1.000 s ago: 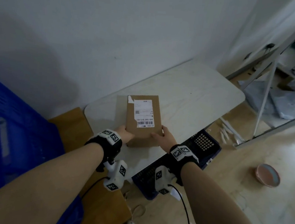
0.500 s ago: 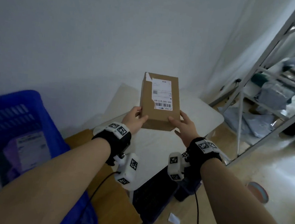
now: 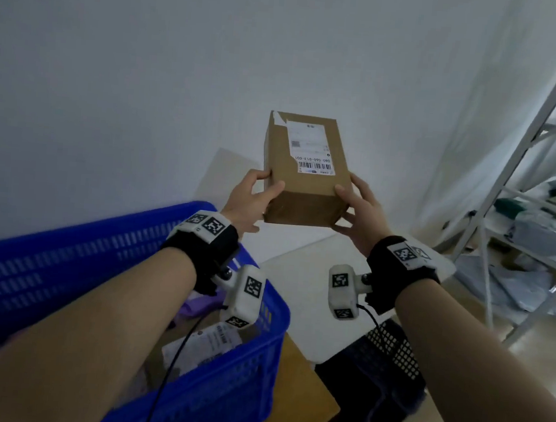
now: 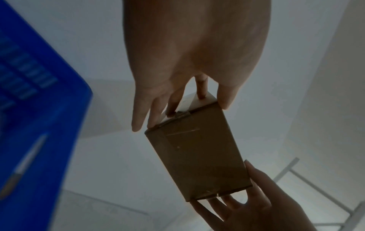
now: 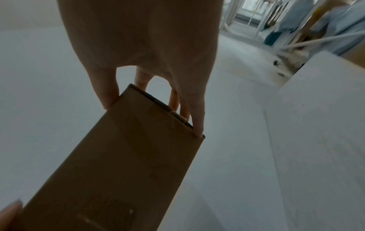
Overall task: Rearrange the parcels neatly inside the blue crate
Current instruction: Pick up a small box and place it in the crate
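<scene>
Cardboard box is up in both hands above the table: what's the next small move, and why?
Probably swing the cardboard box left and down toward the blue crate. The left hand and right hand grip its near end, holding it clear of the white table, and the crate sits lower left, with other parcels already inside.

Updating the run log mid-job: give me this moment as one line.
phase: carry | object: cardboard box, airborne, label up | left hand: grips left side | right hand: grips right side | target: blue crate, lower left, holds parcels
</scene>
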Demonstrator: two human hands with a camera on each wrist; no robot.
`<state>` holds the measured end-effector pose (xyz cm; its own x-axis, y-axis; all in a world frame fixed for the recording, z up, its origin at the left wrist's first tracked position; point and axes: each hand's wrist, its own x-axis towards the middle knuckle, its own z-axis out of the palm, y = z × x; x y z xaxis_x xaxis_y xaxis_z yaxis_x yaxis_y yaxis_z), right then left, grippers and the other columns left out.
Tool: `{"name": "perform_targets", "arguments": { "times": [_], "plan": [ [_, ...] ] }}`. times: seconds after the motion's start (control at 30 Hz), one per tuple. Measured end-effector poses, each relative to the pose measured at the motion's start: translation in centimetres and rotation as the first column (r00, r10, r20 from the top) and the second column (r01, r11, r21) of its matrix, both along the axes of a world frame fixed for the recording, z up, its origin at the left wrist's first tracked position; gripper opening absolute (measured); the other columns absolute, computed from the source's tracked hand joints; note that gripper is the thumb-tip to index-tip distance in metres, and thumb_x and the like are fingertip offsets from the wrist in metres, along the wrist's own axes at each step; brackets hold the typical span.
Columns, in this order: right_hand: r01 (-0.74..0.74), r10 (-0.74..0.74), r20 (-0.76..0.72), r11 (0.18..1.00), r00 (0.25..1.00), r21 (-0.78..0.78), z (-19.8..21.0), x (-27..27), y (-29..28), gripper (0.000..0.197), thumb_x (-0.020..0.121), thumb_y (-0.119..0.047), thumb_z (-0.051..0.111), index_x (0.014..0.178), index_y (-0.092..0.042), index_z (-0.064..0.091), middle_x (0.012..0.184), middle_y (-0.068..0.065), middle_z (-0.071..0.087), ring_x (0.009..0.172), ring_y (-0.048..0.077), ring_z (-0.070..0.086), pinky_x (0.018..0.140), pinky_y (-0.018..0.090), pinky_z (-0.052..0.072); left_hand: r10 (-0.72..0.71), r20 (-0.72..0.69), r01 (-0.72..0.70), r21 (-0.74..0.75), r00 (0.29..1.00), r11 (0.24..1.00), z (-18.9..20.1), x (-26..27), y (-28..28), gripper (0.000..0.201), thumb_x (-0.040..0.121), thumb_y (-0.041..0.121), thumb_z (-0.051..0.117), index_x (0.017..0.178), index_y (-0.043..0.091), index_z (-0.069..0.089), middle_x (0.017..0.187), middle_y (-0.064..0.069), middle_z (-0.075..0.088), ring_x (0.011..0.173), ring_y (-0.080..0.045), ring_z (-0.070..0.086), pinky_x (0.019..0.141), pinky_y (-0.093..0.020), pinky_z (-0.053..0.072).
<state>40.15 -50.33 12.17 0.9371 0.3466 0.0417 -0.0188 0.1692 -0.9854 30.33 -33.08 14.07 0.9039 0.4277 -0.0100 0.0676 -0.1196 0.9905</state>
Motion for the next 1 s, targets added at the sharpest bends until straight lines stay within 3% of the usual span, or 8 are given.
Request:
{"name": "perform_targets", "arguments": {
  "times": [0.2, 0.37, 0.5, 0.63, 0.77, 0.83, 0.9, 1.0],
  "plan": [
    [-0.165, 0.165, 0.049, 0.986, 0.985, -0.007, 1.1, -8.6, 8.4, 0.045, 0.087, -0.022, 0.063, 0.128, -0.037, 0.052, 0.104, -0.008, 0.061, 0.11, 0.027, 0.056, 0.085, 0.043, 0.051, 0.199, -0.019, -0.199, 0.001, 0.98, 0.98, 0.2, -11.3, 7.0, 0.05, 0.085, 0.049, 0.06, 0.127, 0.023, 0.053, 0.119, 0.0, 0.06, 0.102, -0.028, 0.061, 0.091, -0.049, 0.048],
    [-0.311, 0.311, 0.013, 0.95, 0.95, 0.008, 0.0, -15.5, 15.2, 0.042, 0.088, -0.02, 0.062, 0.127, -0.033, 0.054, 0.098, -0.004, 0.063, 0.092, 0.022, 0.059, 0.062, 0.032, 0.056, 0.269, -0.094, -0.268, 0.031, 0.958, 0.963, -1.0, -20.8, 11.9, 0.058, 0.085, 0.057, 0.055, 0.134, 0.028, 0.048, 0.135, 0.006, 0.053, 0.111, -0.028, 0.057, 0.09, -0.048, 0.046],
    [-0.456, 0.456, -0.015, 0.89, 0.89, -0.005, -1.1, -19.7, 20.1, 0.044, 0.088, -0.026, 0.062, 0.13, -0.035, 0.052, 0.12, 0.006, 0.059, 0.1, 0.03, 0.058, 0.078, 0.044, 0.054, 0.325, -0.117, -0.335, -0.078, 0.938, 0.939, -1.5, -26.9, 14.6, 0.048, 0.084, 0.059, 0.054, 0.12, 0.029, 0.042, 0.138, -0.003, 0.045, 0.111, -0.036, 0.056, 0.089, -0.05, 0.049],
    [-0.574, 0.573, -0.034, 0.819, 0.819, -0.025, -1.6, -22.5, 23.8, 0.04, 0.09, -0.028, 0.06, 0.128, -0.036, 0.052, 0.126, 0.007, 0.056, 0.102, 0.031, 0.059, 0.084, 0.051, 0.054, 0.432, -0.133, -0.449, -0.164, 0.892, 0.878, -1.9, -30.9, 17.3, 0.047, 0.085, 0.041, 0.062, 0.122, 0.03, 0.036, 0.132, -0.004, 0.048, 0.104, -0.033, 0.058, 0.085, -0.045, 0.05],
    [-0.675, 0.672, -0.069, 0.735, 0.738, -0.065, -2.2, -23.2, 27.4, 0.045, 0.093, -0.019, 0.054, 0.134, -0.036, 0.045, 0.118, 0.008, 0.054, 0.092, 0.03, 0.059, 0.071, 0.041, 0.055, 0.477, -0.134, -0.495, -0.198, 0.869, 0.846, -2.9, -33.0, 20.2, 0.053, 0.085, 0.017, 0.061, 0.13, 0.023, 0.033, 0.132, -0.009, 0.048, 0.102, -0.027, 0.056, 0.081, -0.045, 0.052],
    [-0.692, 0.686, -0.092, 0.718, 0.722, -0.073, -2.6, -23.0, 29.2, 0.041, 0.094, -0.022, 0.053, 0.132, -0.035, 0.045, 0.113, 0.008, 0.052, 0.089, 0.03, 0.058, 0.073, 0.042, 0.053, 0.458, -0.156, -0.483, -0.215, 0.875, 0.849, -3.5, -33.4, 21.5, 0.052, 0.085, 0.025, 0.064, 0.129, 0.023, 0.036, 0.13, -0.008, 0.048, 0.113, -0.029, 0.054, 0.092, -0.053, 0.048],
    [-0.698, 0.687, -0.129, 0.712, 0.715, -0.076, -2.9, -22.7, 30.8, 0.03, 0.095, -0.033, 0.052, 0.124, -0.035, 0.048, 0.113, 0.009, 0.049, 0.089, 0.03, 0.056, 0.076, 0.045, 0.053, 0.415, -0.182, -0.45, -0.246, 0.891, 0.859, -4.0, -33.5, 22.6, 0.061, 0.081, 0.047, 0.065, 0.132, 0.027, 0.038, 0.135, -0.008, 0.046, 0.121, -0.032, 0.05, 0.097, -0.056, 0.044],
    [-0.699, 0.683, -0.159, 0.708, 0.713, -0.099, -3.6, -22.2, 33.2, 0.021, 0.094, -0.04, 0.052, 0.11, -0.027, 0.052, 0.108, 0.009, 0.045, 0.082, 0.028, 0.055, 0.073, 0.047, 0.054, 0.423, -0.215, -0.471, -0.292, 0.88, 0.832, -4.5, -33.0, 23.9, 0.069, 0.079, 0.067, 0.053, 0.136, 0.031, 0.04, 0.134, -0.009, 0.047, 0.118, -0.032, 0.052, 0.098, -0.058, 0.042]
  ]
}}
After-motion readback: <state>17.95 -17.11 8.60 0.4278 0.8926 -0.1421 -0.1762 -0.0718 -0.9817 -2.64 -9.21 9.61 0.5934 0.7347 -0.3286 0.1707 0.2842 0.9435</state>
